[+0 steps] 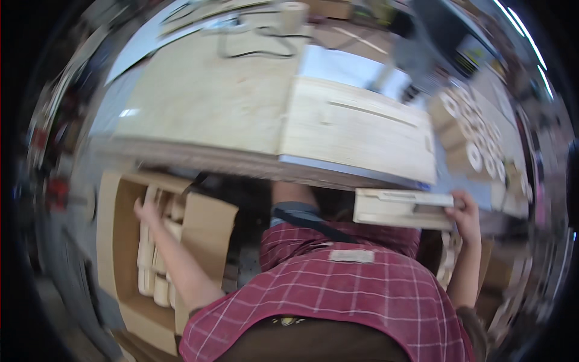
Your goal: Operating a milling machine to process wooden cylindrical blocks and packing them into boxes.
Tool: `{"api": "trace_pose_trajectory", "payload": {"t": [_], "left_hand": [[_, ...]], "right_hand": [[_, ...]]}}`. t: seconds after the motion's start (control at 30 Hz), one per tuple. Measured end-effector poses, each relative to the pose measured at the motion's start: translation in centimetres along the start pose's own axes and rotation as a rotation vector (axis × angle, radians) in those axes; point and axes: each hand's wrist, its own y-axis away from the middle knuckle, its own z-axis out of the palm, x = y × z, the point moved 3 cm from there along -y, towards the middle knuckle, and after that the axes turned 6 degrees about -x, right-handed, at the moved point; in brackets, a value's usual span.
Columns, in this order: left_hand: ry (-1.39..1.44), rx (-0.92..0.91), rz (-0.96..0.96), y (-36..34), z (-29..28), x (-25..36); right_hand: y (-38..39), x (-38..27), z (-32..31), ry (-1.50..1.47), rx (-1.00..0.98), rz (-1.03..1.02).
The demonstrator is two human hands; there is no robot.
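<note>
My left hand reaches into an open cardboard box at lower left, fingers on a pale wooden piece among several rounded wooden pieces. My right hand grips the end of a flat wooden block with a long slot, held just below the bench's front edge. Above it on the bench lies a pale board with a groove.
The workbench carries a dark cable, a wooden cylinder, a stack of wooden cylinders at right and a grey machine at the back. My legs are under the bench edge; more cardboard stands at lower right.
</note>
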Motion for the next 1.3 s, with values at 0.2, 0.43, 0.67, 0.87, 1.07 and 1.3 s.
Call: {"api": "trace_pose_trajectory", "payload": {"t": [0.2, 0.43, 0.67, 0.87, 1.07, 1.3], "left_hand": [[0.487, 0.082, 0.143, 9.8, -1.9, 13.6], [0.873, -0.393, 0.175, 26.0, 4.3, 24.1], [0.884, -0.817, 0.211, 33.5, 6.1, 28.3], [0.848, -0.954, 0.154, 36.3, 6.9, 29.3], [0.814, -1.035, 0.126, 37.6, 7.1, 29.6], [0.814, -1.171, 0.324, 39.5, 7.4, 33.2]], "right_hand": [[0.3, 2.3, -1.6, -0.445, 0.035, -0.154], [-4.6, 4.8, 0.0, -0.600, 0.110, -0.205], [-8.6, 7.3, 1.5, -0.759, 0.016, -0.199], [-8.3, 6.8, 0.1, -0.472, 0.060, -0.217], [-7.1, 6.8, -6.4, 0.259, 0.672, -0.205], [-9.7, 12.4, -5.6, 0.242, 0.676, -0.212]]}}
